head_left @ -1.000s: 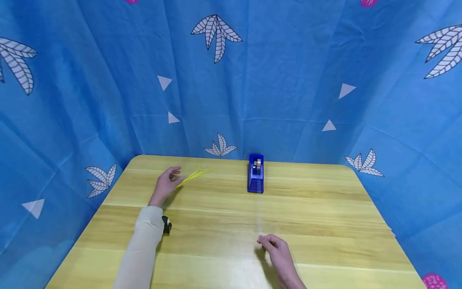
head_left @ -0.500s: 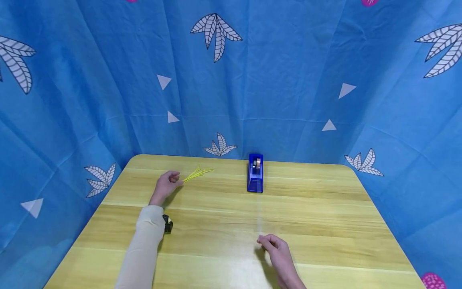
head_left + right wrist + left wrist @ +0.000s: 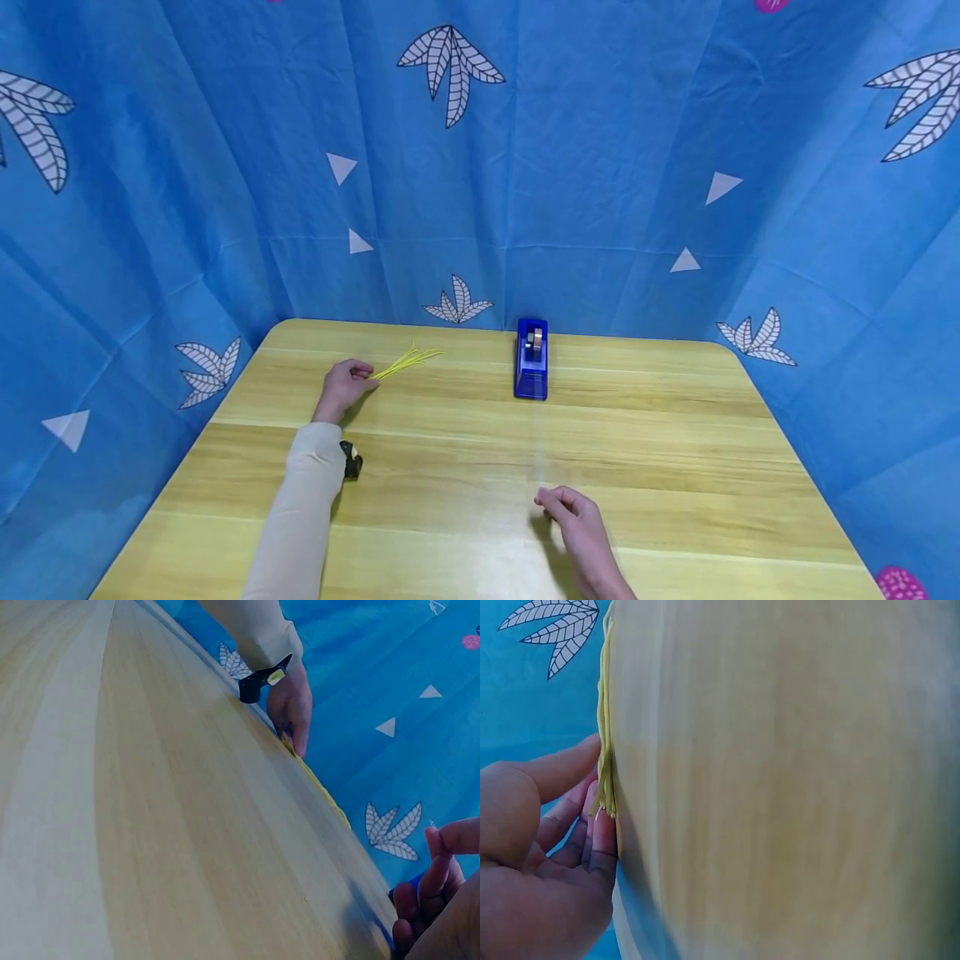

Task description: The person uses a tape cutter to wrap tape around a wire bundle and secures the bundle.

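On the left of the table, a bundle of thin yellow strands [image 3: 405, 362] lies with its far ends splayed. My left hand [image 3: 345, 387] holds its near end between thumb and fingers; in the left wrist view the thumb touches the strands [image 3: 605, 712] and their cut ends overlap the fingers. A blue tape dispenser [image 3: 531, 360] stands at the back middle. From it a strip of clear tape [image 3: 538, 446] stretches toward the front. My right hand [image 3: 579, 529] pinches the tape's free end between thumb and index finger, a little above the tabletop.
The wooden table [image 3: 660, 442] has rounded back corners. A blue patterned curtain [image 3: 600, 167] hangs along its back and sides. A small black device [image 3: 350, 461] sits at the left wrist, beside the pale sleeve [image 3: 296, 508].
My left hand has drawn back slightly to the left along the strands, and its fingers have closed in at their near end. The strands, the dispenser and my right hand keep their places.
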A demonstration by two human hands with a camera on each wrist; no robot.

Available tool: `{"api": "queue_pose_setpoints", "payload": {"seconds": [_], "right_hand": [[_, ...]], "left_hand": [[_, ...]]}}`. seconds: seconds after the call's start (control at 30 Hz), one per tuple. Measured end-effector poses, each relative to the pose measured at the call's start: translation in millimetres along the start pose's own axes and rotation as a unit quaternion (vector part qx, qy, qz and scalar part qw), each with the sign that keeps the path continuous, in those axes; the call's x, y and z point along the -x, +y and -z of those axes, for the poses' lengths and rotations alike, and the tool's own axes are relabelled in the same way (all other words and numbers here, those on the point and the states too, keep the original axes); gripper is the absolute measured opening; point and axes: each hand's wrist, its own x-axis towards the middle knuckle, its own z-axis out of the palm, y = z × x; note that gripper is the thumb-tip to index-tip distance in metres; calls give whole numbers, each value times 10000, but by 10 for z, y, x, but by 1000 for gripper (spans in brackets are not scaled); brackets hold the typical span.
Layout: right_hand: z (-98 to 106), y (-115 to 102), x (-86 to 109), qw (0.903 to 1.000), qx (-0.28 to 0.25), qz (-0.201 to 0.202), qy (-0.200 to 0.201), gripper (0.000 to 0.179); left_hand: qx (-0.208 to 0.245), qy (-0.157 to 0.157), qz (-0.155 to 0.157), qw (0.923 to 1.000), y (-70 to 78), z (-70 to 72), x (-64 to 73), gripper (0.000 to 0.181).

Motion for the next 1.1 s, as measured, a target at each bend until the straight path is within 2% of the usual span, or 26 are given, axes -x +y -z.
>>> {"api": "queue_pose_setpoints", "payload": {"seconds": [0.4,0.8,1.1], "right_hand": [[-10,-16,6,10000,-9,-24,-32,32],[-13,-29,-1,10000,-61,33,26,30],[-2,-33,9,10000,-66,9,1,30]], "left_hand": [[-349,164,52,9992,-10,-19,-56,23],[-616,268,-76,9977,30,-39,-49,19],[-830,53,-49,9965,48,-42,-58,18]]}}
